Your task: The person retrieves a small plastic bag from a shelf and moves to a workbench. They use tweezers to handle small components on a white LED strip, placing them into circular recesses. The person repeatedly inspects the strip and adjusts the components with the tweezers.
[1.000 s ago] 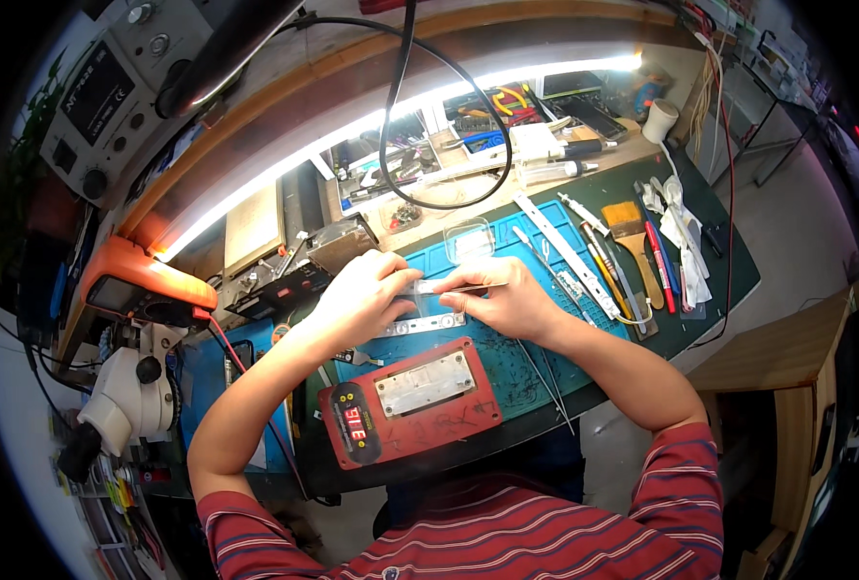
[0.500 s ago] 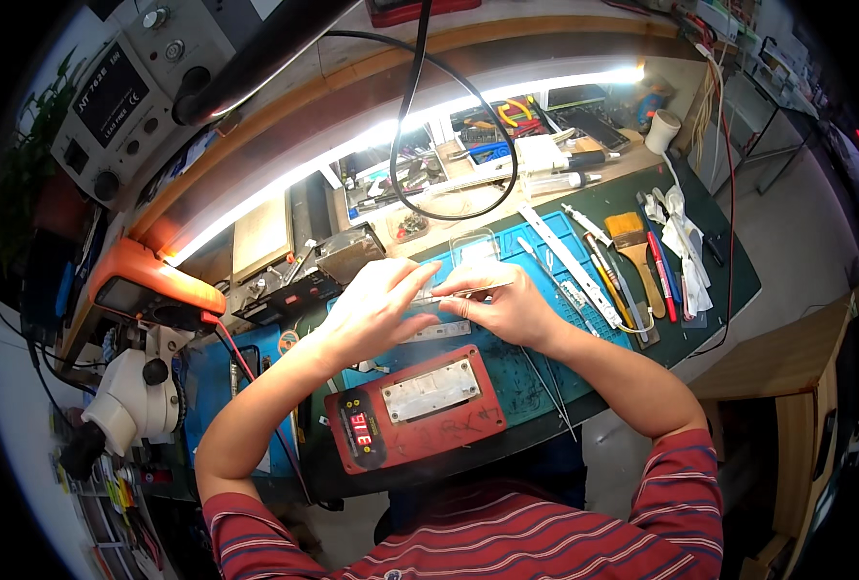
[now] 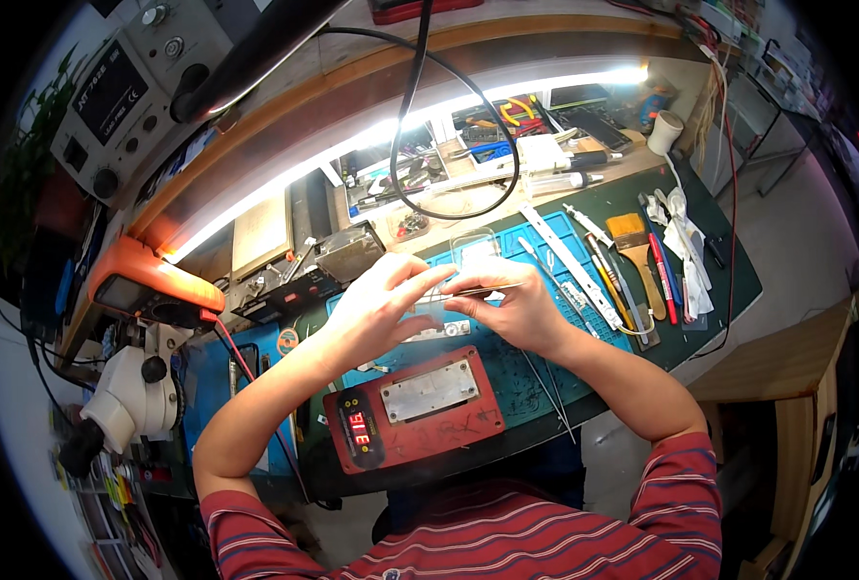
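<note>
Both my hands meet above the blue work mat, just beyond a red heating plate (image 3: 429, 391) with a lit display. My right hand (image 3: 518, 311) pinches a thin metal tool (image 3: 487, 289), perhaps tweezers, that points toward my left fingers. My left hand (image 3: 379, 307) is curled, thumb and fingers closed around something small and pale that I cannot make out. Below the fingertips a white strip with round lenses (image 3: 441, 330) lies on the mat. A clear shallow tray (image 3: 475, 248) sits just past my right hand.
A long white strip (image 3: 570, 266), a brush (image 3: 634, 253), pens and tweezers (image 3: 552, 391) lie to the right. At the left stand an orange multimeter (image 3: 154, 282) and a white microscope (image 3: 132, 396). A black cable loop (image 3: 516, 164) hangs over the bench.
My left hand has shifted slightly and its fingers have curled closer to the right fingertips. My right hand has moved a little and tilted with the tool. More of the lensed white strip shows.
</note>
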A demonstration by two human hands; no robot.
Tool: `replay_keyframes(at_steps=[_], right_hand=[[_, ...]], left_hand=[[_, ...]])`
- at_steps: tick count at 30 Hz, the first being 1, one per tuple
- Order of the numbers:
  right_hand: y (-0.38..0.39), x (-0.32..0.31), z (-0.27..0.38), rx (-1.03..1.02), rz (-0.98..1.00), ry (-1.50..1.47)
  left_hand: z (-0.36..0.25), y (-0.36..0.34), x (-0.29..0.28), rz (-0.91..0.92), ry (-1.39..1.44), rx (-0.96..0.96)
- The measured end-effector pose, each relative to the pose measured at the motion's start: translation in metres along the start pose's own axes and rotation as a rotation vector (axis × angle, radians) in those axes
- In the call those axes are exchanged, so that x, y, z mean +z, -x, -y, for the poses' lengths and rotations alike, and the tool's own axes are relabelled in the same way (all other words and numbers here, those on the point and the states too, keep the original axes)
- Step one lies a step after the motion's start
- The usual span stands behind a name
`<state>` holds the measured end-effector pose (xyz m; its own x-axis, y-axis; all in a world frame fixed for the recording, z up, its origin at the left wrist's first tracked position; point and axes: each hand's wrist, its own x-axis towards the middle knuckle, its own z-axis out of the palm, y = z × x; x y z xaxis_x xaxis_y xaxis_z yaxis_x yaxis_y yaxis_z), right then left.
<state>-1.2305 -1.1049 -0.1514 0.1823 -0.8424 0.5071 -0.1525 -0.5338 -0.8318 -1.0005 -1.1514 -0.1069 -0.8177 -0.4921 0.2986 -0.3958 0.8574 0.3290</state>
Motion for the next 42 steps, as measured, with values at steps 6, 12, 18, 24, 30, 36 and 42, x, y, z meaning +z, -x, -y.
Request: replay_keyframes(at_steps=[6, 12, 18, 24, 30, 36, 42], right_hand=[[0.0009, -0.0012, -0.0006, -0.030, 0.032, 0.045], [-0.0001, -0.0018, 0.0014, -0.070, 0.037, 0.071], [0.0001, -0.0023, -0.0013, -0.136, 0.057, 0.135], [-0.0002, -0.0051, 0.0013, -0.143, 0.089, 0.138], [-0.0002, -0.0055, 0.0015, -0.151, 0.092, 0.141], [0.0000, -0.0061, 0.0008, -0.134, 0.095, 0.127], [0.0000, -0.0057, 0.0016, -0.125, 0.096, 0.115]], left_hand=[[-0.0030, 0.0018, -0.0014, 0.010, -0.030, 0.007], [-0.0040, 0.0015, -0.0026, 0.038, -0.038, -0.003], [-0.0038, 0.0012, -0.0029, 0.074, -0.003, -0.019], [-0.0038, 0.0005, -0.0036, 0.096, 0.062, -0.025], [-0.0030, 0.0005, -0.0034, 0.092, 0.064, -0.018], [-0.0044, -0.0004, -0.0035, 0.093, 0.074, -0.021], [-0.0043, -0.0001, -0.0033, 0.101, 0.068, -0.023]])
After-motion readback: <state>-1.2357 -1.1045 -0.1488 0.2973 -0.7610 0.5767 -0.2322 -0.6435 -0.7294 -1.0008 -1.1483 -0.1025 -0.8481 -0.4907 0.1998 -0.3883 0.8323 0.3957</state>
